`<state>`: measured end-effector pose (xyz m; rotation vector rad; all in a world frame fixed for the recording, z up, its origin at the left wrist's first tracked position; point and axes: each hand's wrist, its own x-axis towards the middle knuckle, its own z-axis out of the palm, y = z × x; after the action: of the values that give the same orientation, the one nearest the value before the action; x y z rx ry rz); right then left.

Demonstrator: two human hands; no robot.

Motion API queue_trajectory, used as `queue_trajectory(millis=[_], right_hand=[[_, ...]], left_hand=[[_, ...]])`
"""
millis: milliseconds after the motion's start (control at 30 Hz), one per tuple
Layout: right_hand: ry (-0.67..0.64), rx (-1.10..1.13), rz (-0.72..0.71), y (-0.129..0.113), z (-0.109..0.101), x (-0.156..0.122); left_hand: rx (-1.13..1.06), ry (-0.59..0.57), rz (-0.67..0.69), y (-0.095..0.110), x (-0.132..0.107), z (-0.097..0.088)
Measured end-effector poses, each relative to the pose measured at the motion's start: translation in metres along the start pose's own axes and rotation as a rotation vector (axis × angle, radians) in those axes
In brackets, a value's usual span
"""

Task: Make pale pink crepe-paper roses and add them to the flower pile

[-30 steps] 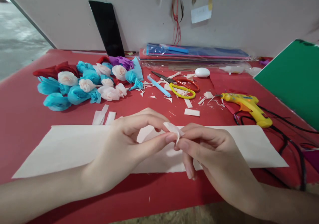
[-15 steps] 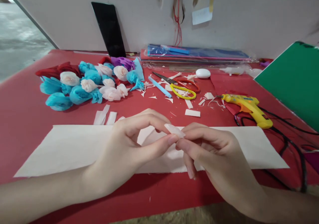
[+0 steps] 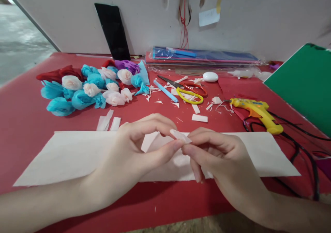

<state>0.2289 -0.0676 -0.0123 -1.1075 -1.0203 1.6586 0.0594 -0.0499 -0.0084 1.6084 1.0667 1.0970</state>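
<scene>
Both hands meet over the middle of a long pale crepe paper strip [image 3: 69, 155] that lies flat on the red table. My left hand [image 3: 134, 150] pinches a small pale paper piece [image 3: 179, 135] between thumb and forefinger. My right hand [image 3: 219, 157] pinches the same piece from the other side, fingers curled under. The piece is held a little above the strip.
A pile of blue, pale pink, red and purple paper flowers [image 3: 90, 86] lies at the back left. Scissors [image 3: 187, 89], a blue pen [image 3: 165, 90], a yellow glue gun [image 3: 258, 112] with black cord, paper scraps, paper packs [image 3: 204, 55] and a green board [image 3: 307, 81] lie behind and right.
The paper piece, which drooped down between the fingertips a second ago, now lies flatter in the pinch. Both hands stay in nearly the same spot.
</scene>
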Motion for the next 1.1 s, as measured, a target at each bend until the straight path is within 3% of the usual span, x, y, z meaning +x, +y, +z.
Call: queue_trajectory(millis=[367,667,900,1100], right_hand=[[0.009,0.088,0.137,0.0002,-0.0003,-0.0002],[-0.053,0.128,0.149,0.0001,-0.0041,0.0001],[-0.005,0.056,0.093,-0.0019,-0.0023,-0.0022],[0.018,-0.02,-0.06,-0.0024,0.001,-0.0028]], left_hand=[[0.018,-0.021,-0.016,-0.0035,-0.0022,-0.0008],[-0.014,-0.03,-0.013,-0.0041,-0.002,-0.0008],[0.017,0.007,-0.002,-0.0033,-0.0008,-0.0013],[-0.015,0.02,0.001,-0.0036,-0.0019,-0.0014]])
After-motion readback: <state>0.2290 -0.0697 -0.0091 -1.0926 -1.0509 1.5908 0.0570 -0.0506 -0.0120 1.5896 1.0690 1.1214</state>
